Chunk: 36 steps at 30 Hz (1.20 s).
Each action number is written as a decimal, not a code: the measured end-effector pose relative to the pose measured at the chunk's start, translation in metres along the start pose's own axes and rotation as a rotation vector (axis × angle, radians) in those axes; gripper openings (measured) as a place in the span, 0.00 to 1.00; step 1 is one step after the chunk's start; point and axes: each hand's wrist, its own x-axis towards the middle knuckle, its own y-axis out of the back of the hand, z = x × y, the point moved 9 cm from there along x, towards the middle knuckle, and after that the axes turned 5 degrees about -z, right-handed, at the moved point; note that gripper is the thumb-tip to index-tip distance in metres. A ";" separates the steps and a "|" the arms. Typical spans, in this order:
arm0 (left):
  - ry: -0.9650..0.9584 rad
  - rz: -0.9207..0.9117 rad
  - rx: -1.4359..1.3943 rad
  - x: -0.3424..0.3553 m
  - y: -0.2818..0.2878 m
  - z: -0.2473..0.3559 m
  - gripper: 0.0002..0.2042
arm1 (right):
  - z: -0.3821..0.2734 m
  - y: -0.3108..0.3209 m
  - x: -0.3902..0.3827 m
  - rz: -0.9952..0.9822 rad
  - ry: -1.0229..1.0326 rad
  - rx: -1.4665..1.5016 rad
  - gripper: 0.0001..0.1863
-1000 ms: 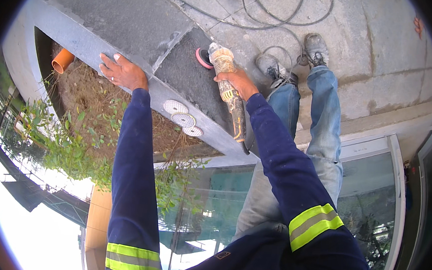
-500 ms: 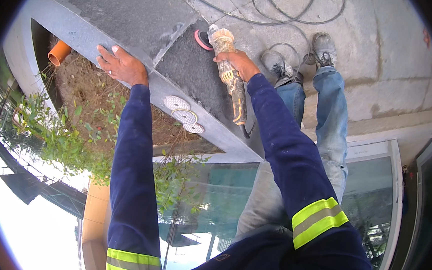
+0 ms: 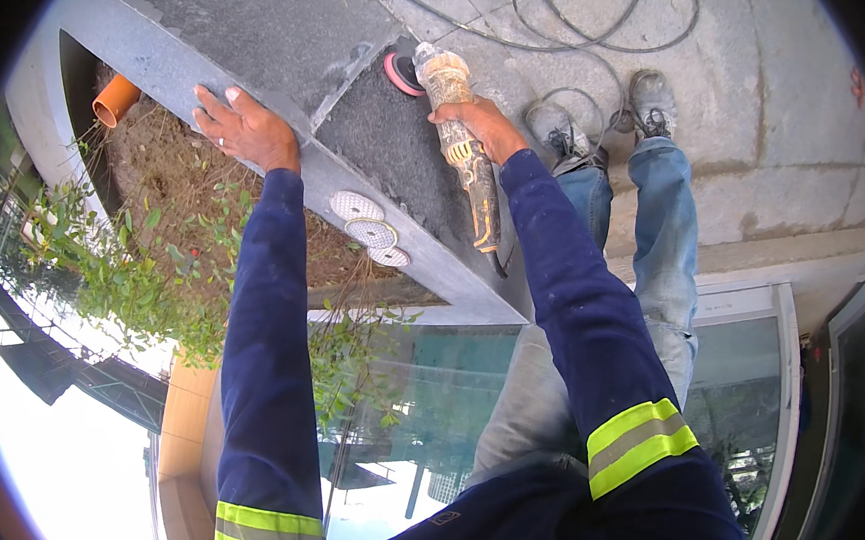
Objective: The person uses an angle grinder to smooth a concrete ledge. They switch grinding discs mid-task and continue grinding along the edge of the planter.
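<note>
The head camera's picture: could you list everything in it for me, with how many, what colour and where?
Power tool: one, worn yellowish and dark, over the stone ledge
Round pad: one, pink-rimmed, at the tool's head
Thin discs: three, whitish, along the ledge's paler edge
Stone ledge: one, grey, running diagonally
Pipe: one, orange, in the planter
Soil: one bed, brown, beside the ledge
Leafy plants: count unclear, green, lower left
Cable: count unclear, dark, looped on the paving
Paving: grey, upper right
Glass panels: at least two, greenish, below
Left hand: one, bare, flat on the ledge
Right hand: one, bare, gripping the tool
Sleeves: two, navy, yellow-banded
Jeans: one pair, blue
Shoes: two, greyish, on the paving
</note>
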 end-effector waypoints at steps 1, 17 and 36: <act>-0.002 0.001 -0.013 0.000 0.000 0.001 0.33 | -0.002 -0.002 -0.002 -0.004 0.033 -0.002 0.24; -0.008 -0.004 -0.019 0.001 0.001 0.001 0.33 | -0.014 0.006 0.010 0.024 -0.049 -0.083 0.21; -0.013 0.004 -0.033 0.001 -0.001 0.005 0.34 | -0.018 0.010 0.046 0.084 -0.052 -0.034 0.22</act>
